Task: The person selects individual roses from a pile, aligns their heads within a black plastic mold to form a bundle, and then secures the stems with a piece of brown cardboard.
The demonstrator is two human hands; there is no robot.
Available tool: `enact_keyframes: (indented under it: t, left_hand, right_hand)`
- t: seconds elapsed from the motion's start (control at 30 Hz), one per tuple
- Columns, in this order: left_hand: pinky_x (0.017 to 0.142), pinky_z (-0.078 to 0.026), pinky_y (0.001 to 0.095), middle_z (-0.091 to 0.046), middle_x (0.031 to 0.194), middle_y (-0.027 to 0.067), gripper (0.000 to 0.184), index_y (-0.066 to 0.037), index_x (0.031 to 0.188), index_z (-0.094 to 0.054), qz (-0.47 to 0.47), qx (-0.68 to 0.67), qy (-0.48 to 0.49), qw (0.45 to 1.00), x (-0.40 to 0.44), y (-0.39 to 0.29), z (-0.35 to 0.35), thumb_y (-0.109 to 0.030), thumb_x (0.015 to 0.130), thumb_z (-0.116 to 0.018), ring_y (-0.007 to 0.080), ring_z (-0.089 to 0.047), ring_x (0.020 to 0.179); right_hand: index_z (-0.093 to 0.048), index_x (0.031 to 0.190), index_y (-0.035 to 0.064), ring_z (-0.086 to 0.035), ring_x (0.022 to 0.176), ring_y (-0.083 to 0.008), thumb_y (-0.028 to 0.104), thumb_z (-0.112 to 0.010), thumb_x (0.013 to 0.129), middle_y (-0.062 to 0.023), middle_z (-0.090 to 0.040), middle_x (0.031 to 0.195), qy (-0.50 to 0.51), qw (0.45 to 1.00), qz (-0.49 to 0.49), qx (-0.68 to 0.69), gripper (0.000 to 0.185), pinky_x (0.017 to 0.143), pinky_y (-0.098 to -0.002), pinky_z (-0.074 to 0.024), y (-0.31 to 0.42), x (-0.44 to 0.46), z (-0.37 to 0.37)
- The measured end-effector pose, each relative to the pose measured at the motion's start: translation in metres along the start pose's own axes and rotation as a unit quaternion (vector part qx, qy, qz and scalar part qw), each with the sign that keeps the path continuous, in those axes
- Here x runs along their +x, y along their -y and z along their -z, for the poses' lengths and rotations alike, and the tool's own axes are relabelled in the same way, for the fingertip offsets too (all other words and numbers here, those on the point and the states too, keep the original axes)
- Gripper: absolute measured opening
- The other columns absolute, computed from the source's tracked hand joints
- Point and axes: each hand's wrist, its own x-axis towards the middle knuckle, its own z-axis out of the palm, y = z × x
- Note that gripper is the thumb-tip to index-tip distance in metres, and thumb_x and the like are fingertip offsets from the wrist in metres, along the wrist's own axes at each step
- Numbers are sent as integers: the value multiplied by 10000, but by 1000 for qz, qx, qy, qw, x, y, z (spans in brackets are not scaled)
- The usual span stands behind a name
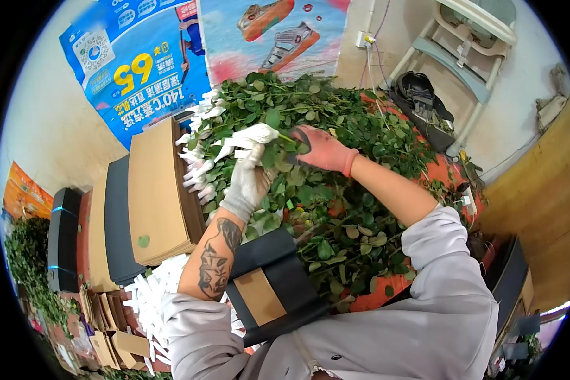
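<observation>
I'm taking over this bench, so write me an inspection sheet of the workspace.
Surface: red covering, mostly hidden by foliage.
Job's things: leafy stems heaped; white-wrapped ends along the left edge.
Clutter: stacked cardboard sheets at left; black sheet bearing a cardboard piece.
Grippers: gloved left hand at a white-wrapped end; gloved right hand holds its stem.
Cables: thin ones hang from the wall socket.
Surroundings: posters, high chair.

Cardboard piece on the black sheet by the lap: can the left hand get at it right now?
Probably yes. The cardboard piece lies uncovered on the black sheet, near the body. The left hand is up at the white-wrapped stem, so it would likely need to leave that first.
</observation>
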Motion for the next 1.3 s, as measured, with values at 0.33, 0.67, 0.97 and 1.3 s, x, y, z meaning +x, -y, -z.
enact_keyframes:
  t: [0.33, 0.67, 0.97, 1.3]
  left_hand:
    - [1042, -325, 389, -352, 1399, 199, 882, 12, 1358, -322, -39, 662, 120, 739, 6, 14, -1, -620, 789, -555, 318, -382, 1268]
    - [884, -445, 400, -592, 1163, 135, 536, -134, 1201, -554, 272, 874, 176, 364, -24, 43, 87, -301, 700, -646, 314, -545, 1095]
    - [841, -478, 386, -635, 1047, 147, 377, -128, 1065, -630, 148, 936, 82, 307, -10, 36, 107, -344, 766, -553, 296, -598, 1003]
    - [790, -457, 260, -647, 903, 55, 288, -15, 1064, -604, -156, 697, -95, 693, -99, -96, 46, -211, 853, -581, 106, -587, 848]
  right_hand:
    - [-523, 1168, 27, -573, 1009, -317, 303, -638, 731, -155, -606, 1087, -301, 944, -59, -123, 529, 895, -372, -447, -23, -36, 53]
    - [-628, 1072, 52, -621, 865, -170, 133, -588, 813, -122, -668, 977, -407, 807, -41, -427, 274, 765, -309, -483, -152, -230, 360]
    - [-627, 961, -18, -560, 737, -150, 175, -589, 835, -61, -652, 854, -697, 702, 80, -123, 233, 693, -280, -438, -55, -259, 396]
    - [-455, 1159, 1, -572, 827, -267, 96, -543, 672, -143, -543, 1013, -101, 831, 258, -482, 504, 730, -348, -476, 132, -167, 100]
